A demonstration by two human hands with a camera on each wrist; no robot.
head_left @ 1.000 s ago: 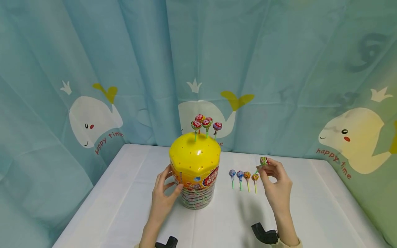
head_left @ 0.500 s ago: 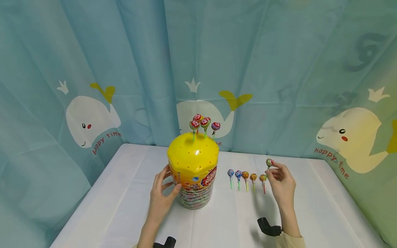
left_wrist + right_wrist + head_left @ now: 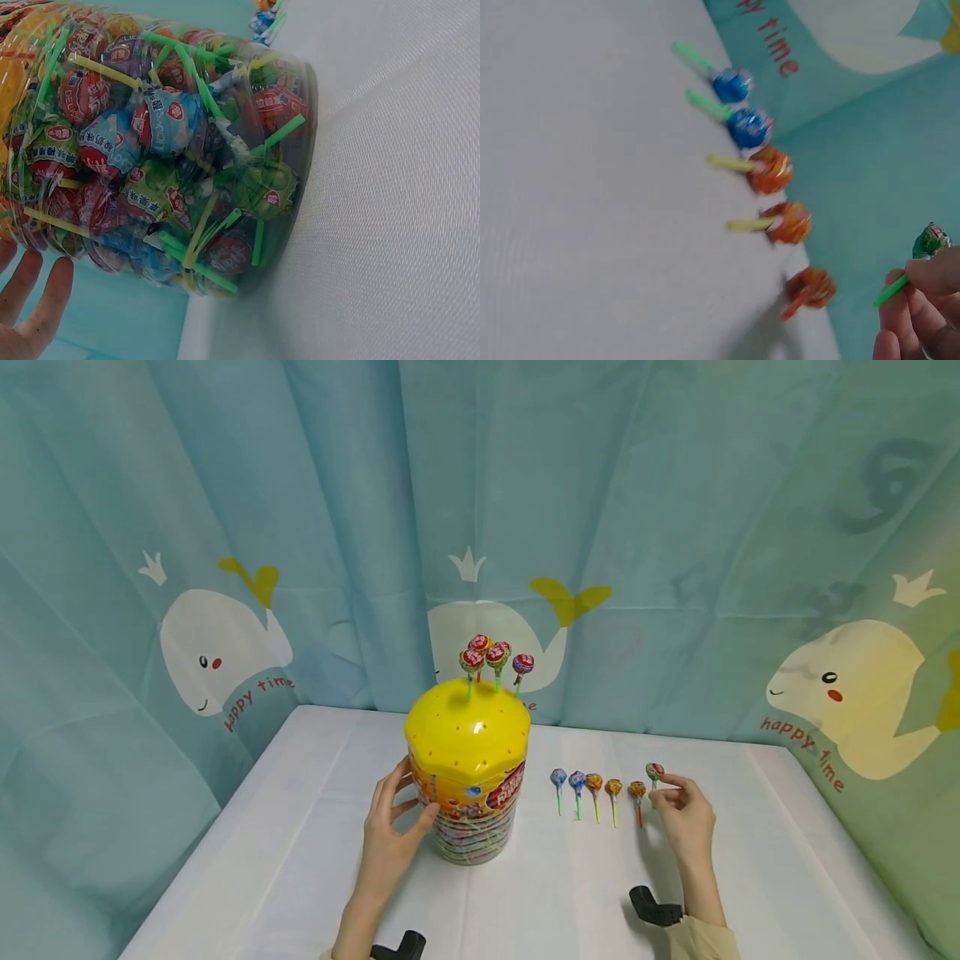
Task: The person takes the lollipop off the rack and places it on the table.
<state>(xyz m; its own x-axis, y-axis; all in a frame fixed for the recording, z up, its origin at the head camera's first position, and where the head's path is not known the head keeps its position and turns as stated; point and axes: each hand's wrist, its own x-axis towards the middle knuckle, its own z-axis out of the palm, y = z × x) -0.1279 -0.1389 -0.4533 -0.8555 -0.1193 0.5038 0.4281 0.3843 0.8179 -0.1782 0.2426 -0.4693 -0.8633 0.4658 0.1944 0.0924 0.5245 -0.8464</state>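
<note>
In the head view my right hand (image 3: 686, 818) pinches a green-wrapped lollipop (image 3: 655, 772) by its green stick, candy end up, just right of a row on the table. That row has two blue lollipops (image 3: 577, 781), two orange ones with yellow sticks (image 3: 613, 787) and an orange one with a red stick (image 3: 637, 790). My left hand (image 3: 390, 839) holds the side of a clear lollipop jar (image 3: 472, 839), thumb at the front. Several red-topped lollipops (image 3: 496, 656) stand upright in the jar's yellow holed lid (image 3: 468, 731). Wrapped lollipops (image 3: 112, 139) fill the jar.
A white cloth covers the table (image 3: 285, 860). Behind it hangs a blue-green curtain (image 3: 660, 527) with whale prints. Black wrist mounts (image 3: 652, 907) sit at both wrists, near the table surface.
The orange, red-stick lollipop appears at the row's right end. My right hand has moved right, then lowered with the green lollipop. My left hand stays on the jar.
</note>
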